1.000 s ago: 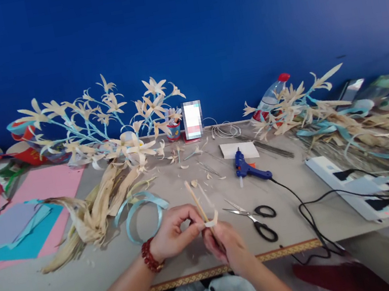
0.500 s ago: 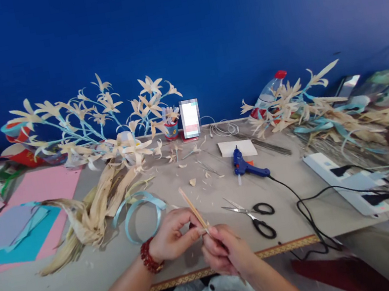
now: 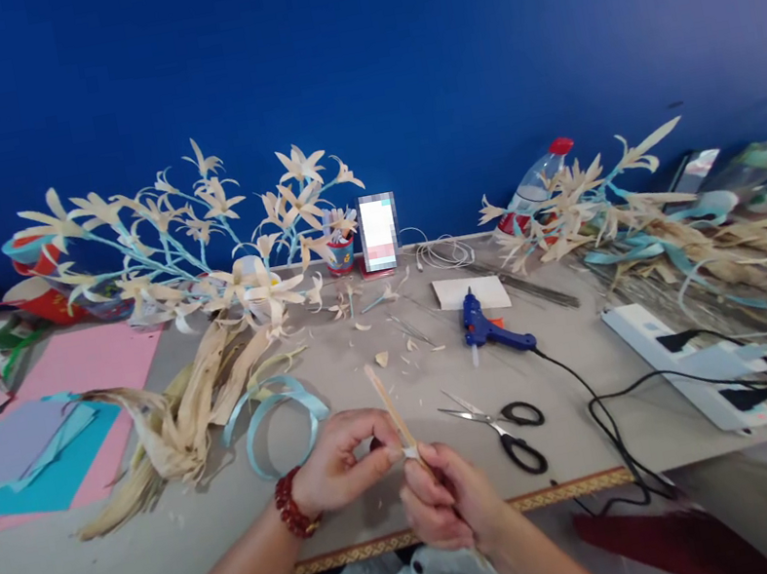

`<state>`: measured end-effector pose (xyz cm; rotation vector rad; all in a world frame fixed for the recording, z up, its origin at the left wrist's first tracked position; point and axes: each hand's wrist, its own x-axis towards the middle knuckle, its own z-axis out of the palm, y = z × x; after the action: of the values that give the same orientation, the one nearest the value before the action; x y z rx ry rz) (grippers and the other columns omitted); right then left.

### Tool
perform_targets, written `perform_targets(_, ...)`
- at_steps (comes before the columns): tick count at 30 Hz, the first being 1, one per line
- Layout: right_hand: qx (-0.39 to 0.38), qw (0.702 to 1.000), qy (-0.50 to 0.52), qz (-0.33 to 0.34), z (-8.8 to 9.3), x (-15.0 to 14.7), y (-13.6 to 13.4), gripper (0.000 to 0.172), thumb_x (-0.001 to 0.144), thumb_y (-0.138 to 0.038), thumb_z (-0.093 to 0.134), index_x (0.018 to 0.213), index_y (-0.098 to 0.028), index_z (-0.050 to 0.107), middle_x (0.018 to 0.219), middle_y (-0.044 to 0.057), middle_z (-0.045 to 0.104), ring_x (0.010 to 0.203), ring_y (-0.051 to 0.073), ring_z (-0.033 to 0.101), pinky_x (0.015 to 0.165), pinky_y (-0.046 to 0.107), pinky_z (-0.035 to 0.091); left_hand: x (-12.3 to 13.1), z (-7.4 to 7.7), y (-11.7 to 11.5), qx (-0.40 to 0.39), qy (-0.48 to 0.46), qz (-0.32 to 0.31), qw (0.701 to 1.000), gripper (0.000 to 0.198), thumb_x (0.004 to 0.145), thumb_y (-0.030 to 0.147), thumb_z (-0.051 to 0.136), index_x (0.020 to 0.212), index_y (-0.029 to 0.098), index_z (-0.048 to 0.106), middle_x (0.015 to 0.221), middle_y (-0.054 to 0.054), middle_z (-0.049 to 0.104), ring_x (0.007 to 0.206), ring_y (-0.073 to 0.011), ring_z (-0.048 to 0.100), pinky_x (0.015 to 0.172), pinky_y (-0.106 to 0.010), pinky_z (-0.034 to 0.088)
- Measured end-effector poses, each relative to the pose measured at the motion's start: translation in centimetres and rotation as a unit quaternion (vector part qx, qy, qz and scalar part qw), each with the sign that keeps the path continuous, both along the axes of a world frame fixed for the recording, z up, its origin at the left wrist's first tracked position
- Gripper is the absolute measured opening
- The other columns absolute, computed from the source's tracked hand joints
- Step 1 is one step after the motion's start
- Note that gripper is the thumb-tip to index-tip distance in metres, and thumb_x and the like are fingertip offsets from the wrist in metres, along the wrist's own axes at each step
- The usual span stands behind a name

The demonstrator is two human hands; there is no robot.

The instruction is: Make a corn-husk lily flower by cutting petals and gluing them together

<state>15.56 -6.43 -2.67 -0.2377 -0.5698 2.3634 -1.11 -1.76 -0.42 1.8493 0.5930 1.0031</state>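
- Stick (image 3: pixel 393 408): lower centre of the frame, slanting up and left.
- Right hand (image 3: pixel 444 496): fingers curled, gripping it.
- Left hand (image 3: pixel 344 458): arched, thumb and fingertips near it; cannot tell whether pinching.

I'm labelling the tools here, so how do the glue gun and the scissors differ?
The glue gun is blue with a black cord; the scissors have black handles, silver blades and no cord. The glue gun's nozzle lies over a white card, while the scissors lie with blades apart, nearer the right hand. Both rest on the table, unheld.
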Motion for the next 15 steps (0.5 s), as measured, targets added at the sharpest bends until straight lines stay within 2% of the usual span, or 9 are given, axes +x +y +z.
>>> perform_targets(2,0.044,0.99,-0.114,-0.063,0.5,0.0,-0.1,0.054,0.086,-0.059,0.05,0.052,-0.019,0.041,0.04,-0.008,0.038,0.024,0.002,0.02,0.024,0.015,0.015,0.0,-0.1,0.0,-0.006,0.004,0.012,1.0,0.016,0.088,0.026,0.054,0.076,0.015,0.057,0.069,-0.003,0.063,0.063,-0.0115,0.055,0.063,-0.022,0.043)
perform_targets(6,0.152,0.926,-0.308,-0.157,1.2,0.2,-0.2,0.058,0.089,-0.063,0.045,0.051,-0.019,0.041,0.041,-0.007,0.035,0.03,0.004,0.024,0.03,0.019,0.013,0.1,0.0,-0.1,-0.007,0.009,0.025,1.0,0.015,0.087,0.023,0.055,0.074,0.016,0.057,0.069,-0.004,0.064,0.063,-0.012,0.056,0.063,-0.023,0.044)
perform_targets(8,0.2,0.896,-0.352,-0.182,1.4,0.5,-0.1,0.059,0.09,-0.065,0.038,0.052,-0.02,0.04,0.041,-0.007,0.032,0.036,0.006,0.025,0.035,0.021,0.016,0.2,0.2,-0.1,0.001,0.009,0.019,1.0,0.014,0.087,0.022,0.054,0.075,0.016,0.058,0.071,-0.005,0.065,0.065,-0.0131,0.058,0.065,-0.023,0.044)
perform_targets(11,0.287,0.847,-0.402,-0.196,1.6,0.9,-0.1,0.056,0.091,-0.066,0.034,0.06,-0.02,0.042,0.048,-0.005,0.034,0.044,0.009,0.029,0.042,0.023,0.021,0.2,0.3,-0.1,0.005,0.013,0.024,1.0,0.013,0.086,0.021,0.054,0.075,0.016,0.057,0.07,-0.005,0.065,0.065,-0.0133,0.059,0.064,-0.023,0.044)
perform_targets(15,0.371,0.772,-0.468,-0.218,2.1,1.0,0.0,0.049,0.098,-0.05,0.034,0.061,-0.019,0.043,0.056,-0.002,0.042,0.054,0.011,0.038,0.054,0.025,0.028,0.1,0.2,-0.1,0.008,0.03,0.039,0.999,0.014,0.085,0.022,0.055,0.072,0.016,0.057,0.068,-0.004,0.064,0.062,-0.0127,0.057,0.062,-0.023,0.043)
